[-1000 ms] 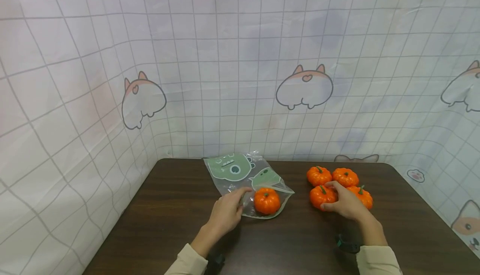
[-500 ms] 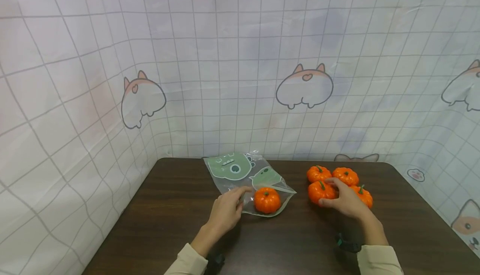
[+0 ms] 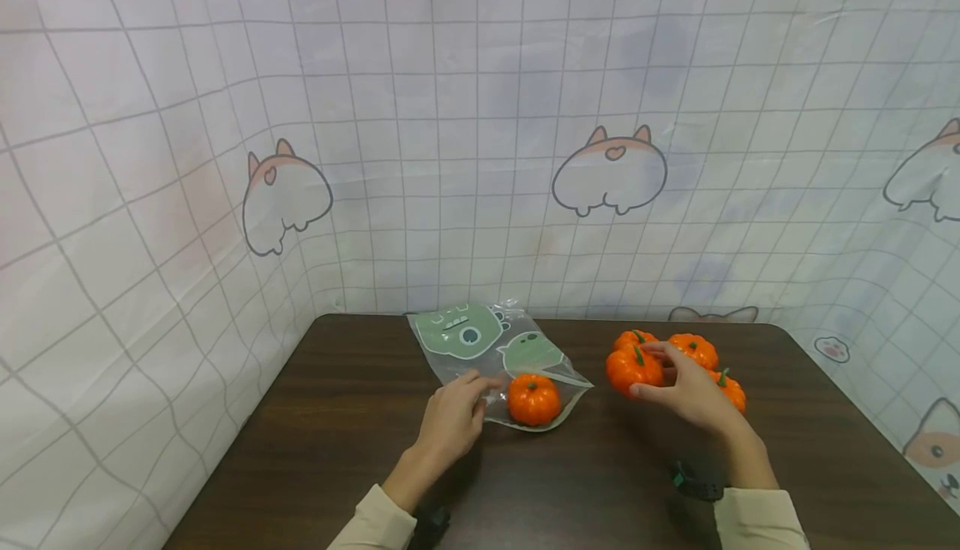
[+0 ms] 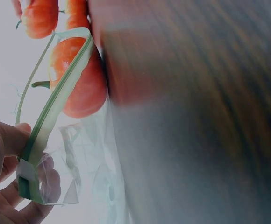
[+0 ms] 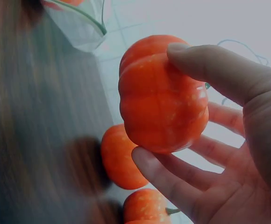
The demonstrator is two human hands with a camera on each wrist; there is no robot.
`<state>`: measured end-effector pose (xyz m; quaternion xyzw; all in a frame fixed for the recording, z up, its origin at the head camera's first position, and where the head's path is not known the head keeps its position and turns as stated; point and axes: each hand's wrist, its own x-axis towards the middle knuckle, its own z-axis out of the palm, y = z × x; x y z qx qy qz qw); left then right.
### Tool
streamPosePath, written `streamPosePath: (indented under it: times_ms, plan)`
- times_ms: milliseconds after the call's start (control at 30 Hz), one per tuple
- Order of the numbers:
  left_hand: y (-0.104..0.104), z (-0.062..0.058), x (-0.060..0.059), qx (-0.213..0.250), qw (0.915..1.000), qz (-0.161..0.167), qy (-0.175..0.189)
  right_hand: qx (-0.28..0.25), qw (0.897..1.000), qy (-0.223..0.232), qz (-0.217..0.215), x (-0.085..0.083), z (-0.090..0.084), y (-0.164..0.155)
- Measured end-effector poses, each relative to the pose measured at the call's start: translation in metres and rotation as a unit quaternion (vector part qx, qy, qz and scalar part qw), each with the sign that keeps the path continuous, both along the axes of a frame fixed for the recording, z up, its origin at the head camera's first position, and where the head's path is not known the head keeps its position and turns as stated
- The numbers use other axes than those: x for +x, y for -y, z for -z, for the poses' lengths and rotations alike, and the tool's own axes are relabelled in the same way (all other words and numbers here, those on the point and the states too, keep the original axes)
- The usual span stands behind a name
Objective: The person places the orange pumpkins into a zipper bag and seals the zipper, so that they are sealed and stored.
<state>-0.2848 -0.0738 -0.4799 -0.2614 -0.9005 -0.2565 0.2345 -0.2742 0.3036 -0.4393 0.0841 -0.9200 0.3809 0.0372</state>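
A clear plastic bag [image 3: 480, 342] printed with green monsters lies on the dark wooden table [image 3: 337, 417]. One small orange pumpkin [image 3: 534, 398] sits inside its mouth. My left hand [image 3: 475, 388] pinches the bag's green zip edge [image 4: 32, 154] and holds the mouth apart, with the bagged pumpkin [image 4: 79, 81] just beyond. My right hand [image 3: 660, 377] grips a second pumpkin [image 3: 626, 367] between thumb and fingers, raised off the table to the right of the bag. Seen from the right wrist, this held pumpkin [image 5: 163, 93] fills my right hand [image 5: 156, 100].
Three more pumpkins stay on the table at the right: one at the back left [image 3: 637, 337], one at the back right [image 3: 693, 348] and one nearer [image 3: 731, 390]. A grid-patterned cloth with cartoon animals [image 3: 607, 171] walls the table's back and sides.
My right hand has lifted one pumpkin off the table out of the group and carried it slightly left, towards the bag. My left hand has kept its hold on the bag's edge.
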Motion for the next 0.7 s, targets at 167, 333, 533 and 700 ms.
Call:
streamPosePath:
  times_ms: [167,333,533,700]
  plan:
    - [0.000,-0.001,0.000,0.000,0.9998,0.003,-0.019,-0.005,1.000,-0.001,-0.007,0.002,-0.004,0.004]
    - [-0.001,-0.001,0.000,0.001,0.9997,0.003,-0.026,-0.028,0.999,0.005,-0.015,0.003,-0.007,0.008]
    - [-0.001,-0.001,-0.001,0.000,0.9997,0.010,-0.024,-0.044,0.999,0.005,-0.031,0.006,-0.013,0.015]
    - [-0.001,0.000,-0.002,-0.002,0.9995,0.015,-0.028,-0.057,0.997,0.019,-0.038,0.008,-0.018,0.022]
